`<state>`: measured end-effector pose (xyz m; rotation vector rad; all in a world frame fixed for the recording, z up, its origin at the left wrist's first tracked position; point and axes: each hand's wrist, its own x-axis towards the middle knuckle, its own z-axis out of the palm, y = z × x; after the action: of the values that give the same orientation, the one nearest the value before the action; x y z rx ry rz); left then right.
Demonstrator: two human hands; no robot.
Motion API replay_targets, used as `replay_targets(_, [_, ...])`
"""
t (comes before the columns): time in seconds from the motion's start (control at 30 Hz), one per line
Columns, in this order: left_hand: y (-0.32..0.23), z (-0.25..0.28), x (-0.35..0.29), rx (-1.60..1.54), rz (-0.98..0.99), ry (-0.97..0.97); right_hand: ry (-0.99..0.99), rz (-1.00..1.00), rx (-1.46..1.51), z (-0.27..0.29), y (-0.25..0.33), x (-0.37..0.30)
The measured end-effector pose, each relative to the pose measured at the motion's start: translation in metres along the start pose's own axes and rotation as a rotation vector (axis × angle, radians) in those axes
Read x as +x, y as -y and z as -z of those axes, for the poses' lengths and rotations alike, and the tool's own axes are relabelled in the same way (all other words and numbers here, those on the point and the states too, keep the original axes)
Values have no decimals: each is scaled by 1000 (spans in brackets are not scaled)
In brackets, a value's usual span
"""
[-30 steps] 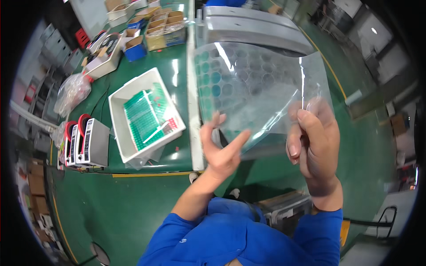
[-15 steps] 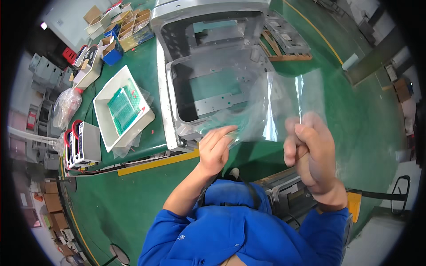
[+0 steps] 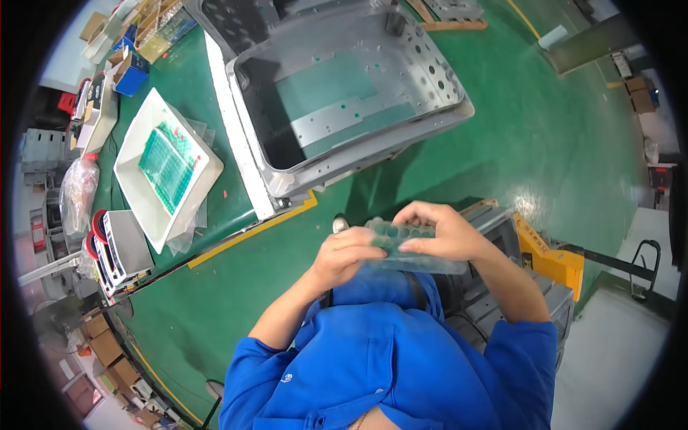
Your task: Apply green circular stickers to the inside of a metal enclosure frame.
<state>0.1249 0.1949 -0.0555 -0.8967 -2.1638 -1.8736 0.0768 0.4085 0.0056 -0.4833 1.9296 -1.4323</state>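
Note:
Close in front of my body I hold a clear plastic sheet (image 3: 423,266) with rows of round, see-through spots along its upper part. My left hand (image 3: 342,254) grips the sheet's left end, fingers bent over it. On the other side, my right hand (image 3: 443,233) pinches its upper right part between thumb and fingers. The fingers cover some of the round spots, and whether the sheet has more than one layer is hard to make out. Beyond my hands stands a large open grey metal housing (image 3: 373,136) with holes in its side wall.
A white tray (image 3: 211,175) with a green gridded sheet (image 3: 166,168) lies on the green-topped bench to the left. Nearby are a blue box (image 3: 131,74) and a grey-white device (image 3: 130,240). A grey metal unit (image 3: 498,247) and a yellow bracket (image 3: 552,258) stand at my right.
Both hands have come down and closer together, bringing the raised clear plastic near my body. My left hand now grips its left end. The view has shifted, so the housing shows farther left.

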Motion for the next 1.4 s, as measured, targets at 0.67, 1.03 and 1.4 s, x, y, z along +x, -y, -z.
replay_targets(0.67, [22,25,-15,7,89,89,-260,2,35,-48,-12,18])
replay_targets(1.03, [17,24,55,205,38,75,-484,289,-105,8,-2,44])
replay_targets(1.4, [42,72,255,572,-30,-46,-367,728,-182,183,58,176])
